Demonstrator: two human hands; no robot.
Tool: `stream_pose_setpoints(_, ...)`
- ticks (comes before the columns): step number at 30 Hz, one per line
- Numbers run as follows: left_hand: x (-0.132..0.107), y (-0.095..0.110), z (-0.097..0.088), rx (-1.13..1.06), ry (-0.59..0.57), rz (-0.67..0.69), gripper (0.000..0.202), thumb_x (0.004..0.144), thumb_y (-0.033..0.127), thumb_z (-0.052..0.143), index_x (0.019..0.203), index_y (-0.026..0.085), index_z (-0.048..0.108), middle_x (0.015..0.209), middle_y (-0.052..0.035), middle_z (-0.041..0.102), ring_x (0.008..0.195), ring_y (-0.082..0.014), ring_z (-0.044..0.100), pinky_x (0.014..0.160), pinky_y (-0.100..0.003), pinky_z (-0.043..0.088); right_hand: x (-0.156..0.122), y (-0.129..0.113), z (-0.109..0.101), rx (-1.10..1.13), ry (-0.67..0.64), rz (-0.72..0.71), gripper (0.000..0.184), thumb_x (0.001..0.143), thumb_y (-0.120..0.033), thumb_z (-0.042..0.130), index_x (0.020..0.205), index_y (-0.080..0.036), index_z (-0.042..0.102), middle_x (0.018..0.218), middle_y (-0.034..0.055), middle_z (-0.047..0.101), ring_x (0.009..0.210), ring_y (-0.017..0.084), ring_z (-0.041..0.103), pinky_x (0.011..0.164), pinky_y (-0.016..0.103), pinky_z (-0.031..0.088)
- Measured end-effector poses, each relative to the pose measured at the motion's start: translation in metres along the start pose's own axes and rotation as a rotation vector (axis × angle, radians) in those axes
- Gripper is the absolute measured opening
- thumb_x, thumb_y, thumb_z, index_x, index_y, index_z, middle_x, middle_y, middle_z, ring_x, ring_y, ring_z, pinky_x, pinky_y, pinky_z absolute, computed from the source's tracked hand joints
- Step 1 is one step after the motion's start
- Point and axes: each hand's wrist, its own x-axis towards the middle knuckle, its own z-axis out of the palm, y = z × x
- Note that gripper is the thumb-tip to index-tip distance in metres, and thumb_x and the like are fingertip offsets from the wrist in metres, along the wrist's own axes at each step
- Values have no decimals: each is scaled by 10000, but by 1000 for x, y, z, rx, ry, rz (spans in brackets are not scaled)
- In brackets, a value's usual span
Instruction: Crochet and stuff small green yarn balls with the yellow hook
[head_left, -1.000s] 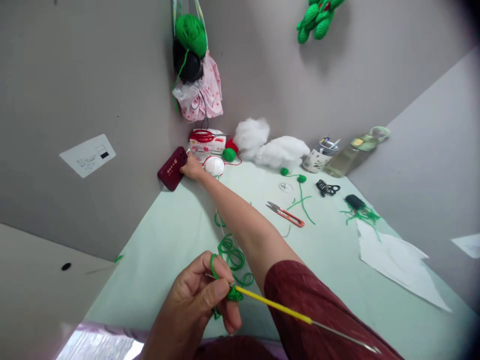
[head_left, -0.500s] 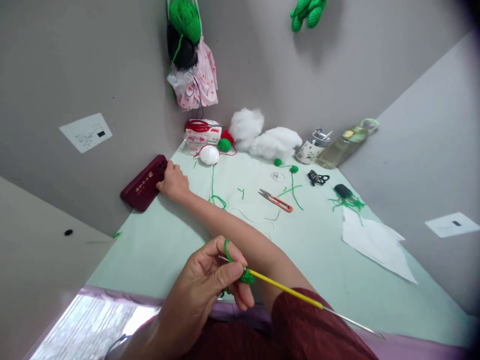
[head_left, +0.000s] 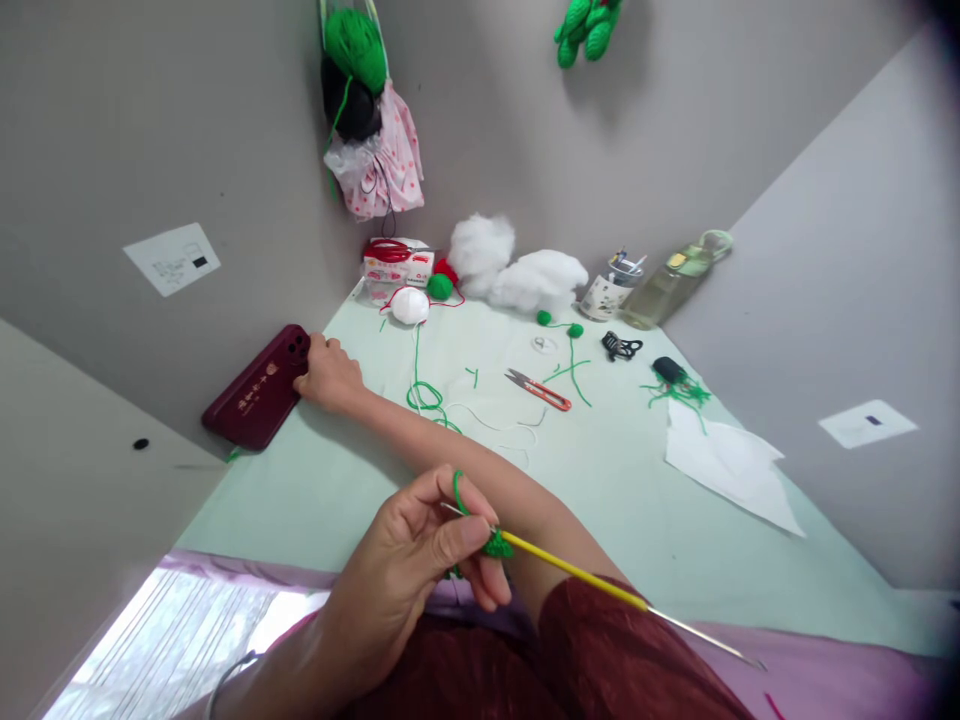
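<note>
My left hand (head_left: 427,550) is closed in front of my body. Its thumb and fingers pinch a small green crochet piece (head_left: 498,545) and a crochet hook (head_left: 574,571) with a yellow handle, which points down to the right. Green yarn (head_left: 457,488) loops over the index finger. My right arm crosses beyond the left hand, toward the left wall. At its end my right hand (head_left: 330,374) grips the camera end of a dark red phone (head_left: 259,388), tilted above the left edge of the table. Part of the crochet piece is hidden by my fingers.
Orange thread snips (head_left: 540,389) lie mid-table among yarn scraps. Farther back are a white yarn ball (head_left: 410,306), white stuffing (head_left: 540,280), a pen cup (head_left: 611,291) and a water bottle (head_left: 671,285). White paper (head_left: 727,465) lies at right; a polka-dot bag (head_left: 394,155) hangs behind.
My right hand has moved the phone left and a little toward me. The left hand keeps its hold on the hook and crochet piece. The view has shifted slightly.
</note>
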Motion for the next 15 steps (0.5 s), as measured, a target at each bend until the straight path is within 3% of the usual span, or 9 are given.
stream_pose_setpoints(5, 1, -3, 1, -42, -9, -16, 253, 827, 335, 861, 790, 169, 674, 618, 11, 689, 519, -95, 662, 510, -162, 453, -3, -1, 4, 27, -5, -4, 441, 892, -186, 615, 1316, -226, 500, 1417, 141, 586, 1288, 329, 619, 1087, 511, 505)
stream_pose_setpoints(8, 0, -4, 1, -71, -10, -24, 214, 841, 300, 852, 801, 166, 690, 615, 15, 691, 524, -86, 668, 514, -145, 465, -6, 0, -3, 72, 13, -21, 474, 871, -171, 651, 1331, -180, 537, 1386, 169, 616, 1181, 337, 681, 1033, 518, 545)
stream_pose_setpoints(10, -2, -3, 1, -83, -20, -25, 200, 845, 287, 850, 806, 163, 698, 618, 14, 696, 527, -84, 674, 521, -141, 479, -10, 7, -24, 120, 65, -45, 528, 867, -170, 690, 1371, -125, 539, 1382, 193, 626, 1140, 325, 699, 1007, 492, 567)
stream_pose_setpoints(12, -3, -2, 1, -95, -32, -27, 196, 844, 281, 855, 805, 160, 706, 625, 14, 702, 528, -82, 684, 526, -135, 489, -17, 17, -60, 185, 162, -86, 524, 903, -157, 692, 1401, -101, 538, 1374, 172, 644, 1145, 266, 694, 1021, 426, 565)
stream_pose_setpoints(15, -3, -2, -1, -113, -60, -39, 197, 841, 279, 860, 796, 158, 712, 640, 11, 714, 524, -85, 699, 519, -131, 500, -28, 36, -120, 297, 371, -165, 326, 1031, -261, 585, 1330, -136, 621, 1327, 107, 665, 1153, 224, 684, 997, 412, 576)
